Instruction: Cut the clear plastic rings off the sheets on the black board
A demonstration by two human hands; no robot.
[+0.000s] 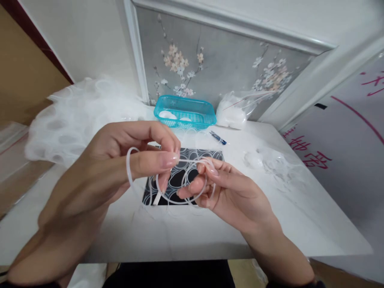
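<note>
My left hand [120,160] pinches thin, whitish translucent rings [128,170] between thumb and forefinger. One ring loops round the thumb, and another hangs lower between the hands. My right hand [234,184] grips the right side of the looped rings with thumb and fingertips. A short stretch runs taut from one pinch to the other. How many rings overlap there I cannot tell. Beneath the hands lies a black sheet [177,178] with pale circular outlines, partly hidden by the fingers. A narrow white strip [157,198] shows near its lower left corner.
A turquoise basket [211,107] holding white round pieces stands at the back. Right of it are a clear bag [234,108] of white material and a blue pen [218,138]. Translucent rings [270,164] lie scattered at right; a large whitish heap [78,120] sits at left.
</note>
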